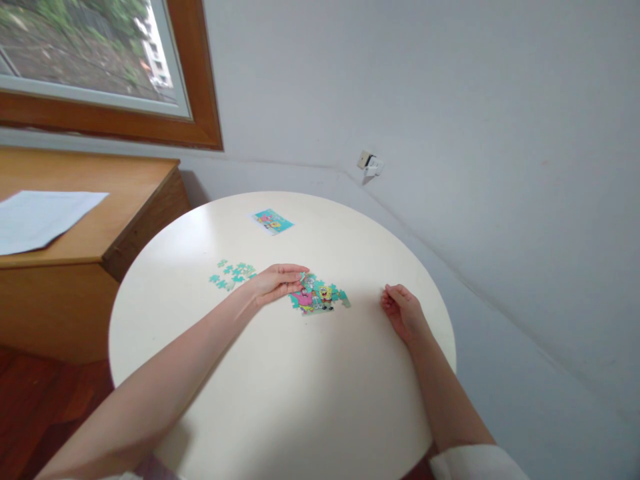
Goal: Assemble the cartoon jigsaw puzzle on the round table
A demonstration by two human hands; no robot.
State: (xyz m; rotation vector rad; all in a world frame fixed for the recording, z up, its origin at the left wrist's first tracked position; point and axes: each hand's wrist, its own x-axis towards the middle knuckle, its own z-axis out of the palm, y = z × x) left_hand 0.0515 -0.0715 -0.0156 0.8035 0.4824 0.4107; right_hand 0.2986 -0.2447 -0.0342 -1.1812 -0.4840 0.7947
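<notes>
A partly joined jigsaw puzzle with cartoon figures on a teal ground lies on the round table. My left hand is at its upper left side, pinching a small puzzle piece between thumb and fingers. Part of the puzzle's left side is covered by those fingers. Right of the puzzle and apart from it, my right hand is closed with fingers curled; whatever its fingertips hold is too small to make out. Several loose puzzle pieces lie left of my left hand, some partly behind it.
A small printed picture card lies at the far side of the white round table. To the left stands a wooden desk with white paper on it. A wall socket with a plug is behind the table.
</notes>
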